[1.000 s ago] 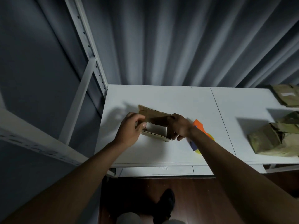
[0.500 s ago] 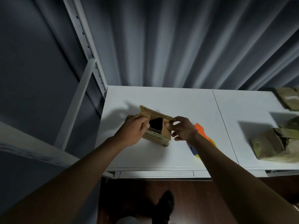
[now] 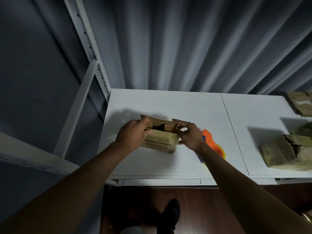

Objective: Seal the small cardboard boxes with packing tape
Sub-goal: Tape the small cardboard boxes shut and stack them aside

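Observation:
A small brown cardboard box (image 3: 160,142) stands on the white table (image 3: 177,105), its top flaps partly folded with a dark gap between them. My left hand (image 3: 133,134) grips the box's left end, fingers curled over the top flap. My right hand (image 3: 189,134) holds the right end, thumb under and fingers pressing a flap inward. An orange and yellow tape dispenser (image 3: 214,144) lies on the table just right of my right wrist, partly hidden by my forearm.
Several more cardboard boxes sit at the right: an open one (image 3: 287,149) near the front and another (image 3: 300,103) at the back. A white shelf upright (image 3: 87,48) rises at the table's left. A grey curtain hangs behind. Dark wood floor lies below the table's front edge.
The box has turned from a flattened, tilted shape into an upright box on the table. Both hands moved onto its ends and are folding the top flaps in.

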